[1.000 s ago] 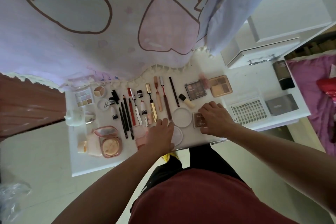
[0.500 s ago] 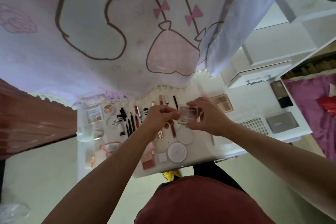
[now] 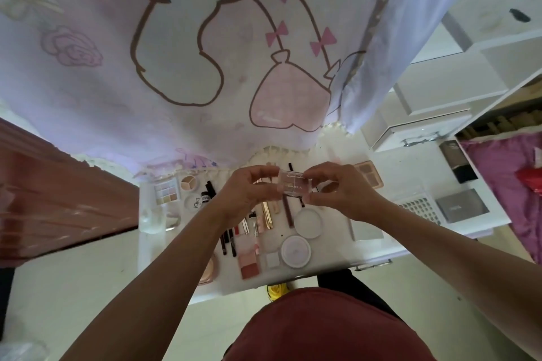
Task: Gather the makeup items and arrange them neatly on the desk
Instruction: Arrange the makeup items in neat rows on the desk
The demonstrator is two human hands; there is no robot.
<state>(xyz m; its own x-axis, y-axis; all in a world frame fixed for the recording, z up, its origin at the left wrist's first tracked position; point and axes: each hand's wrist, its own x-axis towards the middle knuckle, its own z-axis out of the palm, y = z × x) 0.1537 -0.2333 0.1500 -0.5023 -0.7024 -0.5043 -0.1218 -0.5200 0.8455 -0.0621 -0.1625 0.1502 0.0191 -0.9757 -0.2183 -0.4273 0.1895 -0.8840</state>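
Note:
A small clear square compact (image 3: pixel 291 184) is raised above the white desk (image 3: pixel 322 258), pinched between my left hand (image 3: pixel 249 193) and my right hand (image 3: pixel 340 192). Below it lie rows of makeup: several pens and lipsticks (image 3: pixel 264 214), two round white jars (image 3: pixel 308 223) (image 3: pixel 295 251), a pink blush palette (image 3: pixel 248 261), a small white square (image 3: pixel 272 259), an eyeshadow palette (image 3: pixel 166 194) at the left and a brown palette (image 3: pixel 370 177) at the right. My left forearm hides part of a round pink compact (image 3: pixel 208 271).
A cartoon-print curtain (image 3: pixel 205 53) hangs behind the desk. A white perforated basket (image 3: pixel 422 208), a grey box (image 3: pixel 462 205) and a dark bottle (image 3: pixel 457 161) sit at the right. White drawers (image 3: pixel 419 132) stand behind. A clear cup (image 3: pixel 152 217) is at the left edge.
Both hands have lifted off the desk, raising the small clear compact from its spot by the white jars; they now hold it in the air between them. The camera has tilted up.

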